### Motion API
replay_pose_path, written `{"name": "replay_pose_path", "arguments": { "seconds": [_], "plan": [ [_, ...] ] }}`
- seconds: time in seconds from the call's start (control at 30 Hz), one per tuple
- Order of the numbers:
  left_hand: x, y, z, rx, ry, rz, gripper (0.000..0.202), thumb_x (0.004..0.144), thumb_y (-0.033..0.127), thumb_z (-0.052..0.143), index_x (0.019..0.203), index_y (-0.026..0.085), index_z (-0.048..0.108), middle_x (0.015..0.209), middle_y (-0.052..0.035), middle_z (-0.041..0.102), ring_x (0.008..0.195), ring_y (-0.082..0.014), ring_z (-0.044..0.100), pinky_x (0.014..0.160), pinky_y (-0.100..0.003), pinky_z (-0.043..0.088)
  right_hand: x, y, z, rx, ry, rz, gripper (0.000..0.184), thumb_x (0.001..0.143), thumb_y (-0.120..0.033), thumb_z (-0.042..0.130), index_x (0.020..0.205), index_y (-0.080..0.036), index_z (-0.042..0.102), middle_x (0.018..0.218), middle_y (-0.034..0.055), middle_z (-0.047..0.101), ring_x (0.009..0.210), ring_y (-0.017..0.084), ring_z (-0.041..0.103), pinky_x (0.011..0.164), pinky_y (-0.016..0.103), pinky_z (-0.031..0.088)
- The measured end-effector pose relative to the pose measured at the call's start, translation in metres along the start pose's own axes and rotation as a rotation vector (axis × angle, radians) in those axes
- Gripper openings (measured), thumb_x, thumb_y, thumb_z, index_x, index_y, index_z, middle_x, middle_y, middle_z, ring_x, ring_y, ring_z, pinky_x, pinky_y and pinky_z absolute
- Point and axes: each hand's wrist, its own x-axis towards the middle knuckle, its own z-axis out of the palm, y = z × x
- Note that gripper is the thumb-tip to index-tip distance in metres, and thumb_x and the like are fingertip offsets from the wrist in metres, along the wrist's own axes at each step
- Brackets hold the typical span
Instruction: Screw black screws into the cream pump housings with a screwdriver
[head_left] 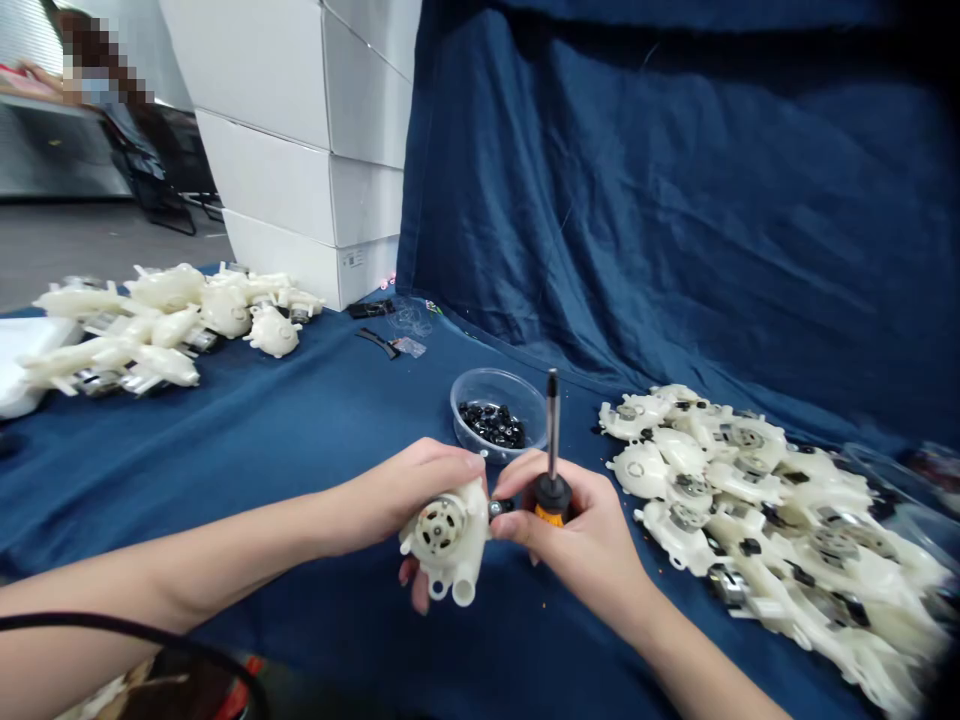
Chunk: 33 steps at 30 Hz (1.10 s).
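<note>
My left hand is closed around a white plastic pump housing with a round metal motor face showing toward me. My right hand grips a screwdriver with an orange and black handle, its shaft pointing up. The thumb and forefinger of that hand pinch a small dark part against the side of the housing. Both hands hover just above the blue cloth, close in front of me.
A clear plastic bowl holding several small black parts stands just behind the hands. A heap of white housings lies at the right, another heap at the far left. White boxes and a blue drape stand behind. A person sits far back left.
</note>
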Motion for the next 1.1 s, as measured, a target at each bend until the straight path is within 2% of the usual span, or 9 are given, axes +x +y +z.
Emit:
{"name": "replay_pose_path", "arguments": {
  "seconds": [0.13,0.23,0.3,0.4,0.47,0.63,0.87,1.0,1.1],
  "plan": [
    [0.001,-0.002,-0.002,0.131,0.03,0.018,0.045,0.095,0.056,0.054,0.079,0.015,0.062,0.06,-0.0001,0.062,0.04,-0.01,0.049,0.032,-0.017,0.039,-0.002,0.005,-0.001,0.079,-0.043,0.025,0.021,0.072,-0.034,0.09,0.082,-0.019,0.078,0.083,0.0016,0.068,0.068,0.011,0.061,0.062,0.023,0.049],
    [0.004,-0.008,-0.006,0.212,0.056,0.025,0.048,0.091,0.061,0.056,0.078,0.015,0.063,0.057,0.0024,0.054,0.039,-0.0079,0.041,0.033,-0.018,0.03,-0.005,0.011,-0.002,0.199,-0.104,0.165,0.025,0.071,-0.035,0.09,0.085,-0.019,0.077,0.081,-0.0005,0.066,0.052,0.006,0.053,0.046,0.019,0.044],
    [0.005,-0.013,-0.01,0.241,0.044,0.0,0.05,0.091,0.063,0.055,0.077,0.016,0.062,0.055,0.0032,0.05,0.04,-0.008,0.038,0.035,-0.019,0.028,-0.006,0.016,-0.002,0.24,-0.134,0.242,0.029,0.07,-0.037,0.091,0.085,-0.018,0.075,0.075,-0.0014,0.064,0.048,0.005,0.05,0.043,0.018,0.042],
    [0.006,-0.017,-0.014,0.24,0.006,-0.028,0.052,0.091,0.064,0.057,0.075,0.015,0.061,0.055,0.0034,0.048,0.041,-0.0077,0.038,0.036,-0.02,0.029,-0.008,0.02,-0.002,0.229,-0.158,0.286,0.032,0.068,-0.038,0.092,0.083,-0.017,0.075,0.069,-0.0018,0.062,0.048,0.006,0.05,0.043,0.018,0.042],
    [0.007,-0.016,-0.013,0.217,-0.007,-0.02,0.051,0.092,0.062,0.057,0.075,0.015,0.062,0.056,0.0022,0.051,0.041,-0.0076,0.04,0.036,-0.019,0.031,-0.008,0.02,-0.001,0.227,-0.143,0.278,0.031,0.068,-0.037,0.092,0.084,-0.017,0.076,0.07,-0.0017,0.062,0.048,0.006,0.051,0.043,0.018,0.042],
    [0.011,-0.01,-0.001,0.006,0.084,0.024,0.054,0.094,0.063,0.05,0.078,0.014,0.064,0.054,-0.0024,0.061,0.037,-0.0099,0.049,0.031,-0.016,0.035,-0.004,0.015,0.001,0.18,0.046,0.159,0.028,0.069,-0.034,0.092,0.085,-0.017,0.077,0.084,0.0003,0.067,0.048,0.005,0.054,0.045,0.019,0.044],
    [0.014,-0.015,0.0,-0.141,0.134,0.03,0.052,0.092,0.064,0.055,0.079,0.014,0.062,0.051,-0.0028,0.062,0.034,-0.0096,0.049,0.029,-0.014,0.037,-0.005,0.015,0.004,0.2,0.082,0.189,0.026,0.072,-0.033,0.089,0.089,-0.018,0.076,0.088,0.0001,0.067,0.049,0.004,0.058,0.047,0.017,0.046],
    [0.012,-0.017,-0.003,-0.176,0.108,-0.05,0.048,0.092,0.064,0.054,0.087,0.017,0.058,0.052,-0.0008,0.062,0.033,-0.0097,0.049,0.028,-0.013,0.038,-0.009,0.013,0.007,0.195,0.072,0.211,0.03,0.068,-0.033,0.091,0.092,-0.019,0.078,0.077,-0.0013,0.064,0.049,0.005,0.056,0.046,0.016,0.047],
    [0.013,-0.018,-0.004,-0.173,0.091,-0.058,0.05,0.095,0.071,0.045,0.096,0.022,0.052,0.056,0.0009,0.064,0.035,-0.0108,0.052,0.029,-0.013,0.038,-0.008,0.014,0.008,0.223,0.056,0.283,0.033,0.068,-0.035,0.092,0.092,-0.018,0.077,0.062,-0.0033,0.06,0.045,0.006,0.053,0.045,0.016,0.045]
  ]
}}
